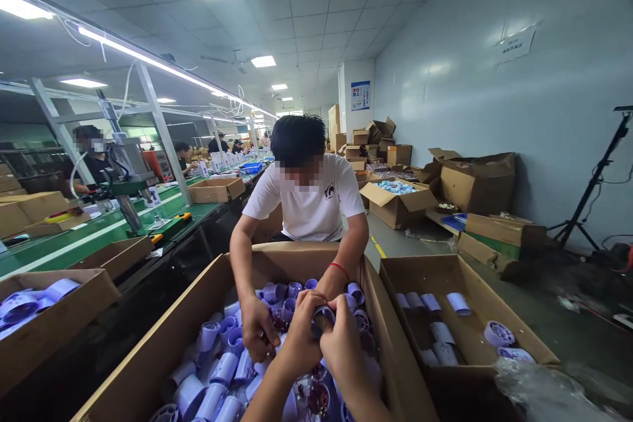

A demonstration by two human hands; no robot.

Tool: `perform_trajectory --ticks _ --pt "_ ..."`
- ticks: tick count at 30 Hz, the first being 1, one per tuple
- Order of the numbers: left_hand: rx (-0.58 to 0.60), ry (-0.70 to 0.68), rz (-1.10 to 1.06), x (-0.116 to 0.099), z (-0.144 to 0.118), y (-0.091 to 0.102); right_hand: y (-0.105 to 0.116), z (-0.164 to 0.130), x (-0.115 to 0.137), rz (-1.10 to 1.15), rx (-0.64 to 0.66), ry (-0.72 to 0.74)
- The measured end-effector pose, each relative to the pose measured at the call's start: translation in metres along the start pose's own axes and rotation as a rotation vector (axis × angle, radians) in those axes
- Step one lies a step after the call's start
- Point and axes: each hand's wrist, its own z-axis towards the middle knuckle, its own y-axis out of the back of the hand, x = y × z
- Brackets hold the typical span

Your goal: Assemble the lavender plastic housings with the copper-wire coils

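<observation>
A small lilac plastic cylinder (324, 318) was held between both hands above the big cardboard box (163, 336). The left hand (299, 336) was closed around its near side and the right hand (343, 343) was closed on its other side, fingers curled over the rim — so the part was gripped from two sides, probably to keep its open end turned up toward the eyes. How tightly it was pinched could not be told, because the fingers covered most of it.

The box below was filled with many similar lilac parts (217, 369), lying in disorder; the cylinder was kept just above this heap. Across the box a co-worker in a white shirt (309, 204) was bent over it, and the co-worker's hand (257, 330) was pushed into the parts, very near the left hand — this hand and the co-worker's other forearm, with a red string on the wrist, crowded the space.

To the right a second box (494, 303) with only a few parts was standing, and on the left a green conveyor line (74, 241) with other workers was seen.
</observation>
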Motion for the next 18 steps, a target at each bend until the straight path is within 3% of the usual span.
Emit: perform_trajectory --ticks 5,9,15,18 --pt "-0.158 -0.028 0.038 0.005 0.001 -0.004 -0.012 -0.002 -0.001 0.122 -0.068 -0.024" --pt "-0.238 -0.042 0.057 0.009 0.0 -0.008 -0.019 -0.004 -0.002 0.177 -0.084 -0.13" --pt "-0.38 -0.08 0.097 0.015 -0.001 -0.013 -0.024 -0.003 0.002 0.331 -0.027 -0.326" --pt "-0.381 -0.102 0.13 0.02 0.0 -0.015 -0.022 0.002 0.003 0.422 0.016 -0.371"
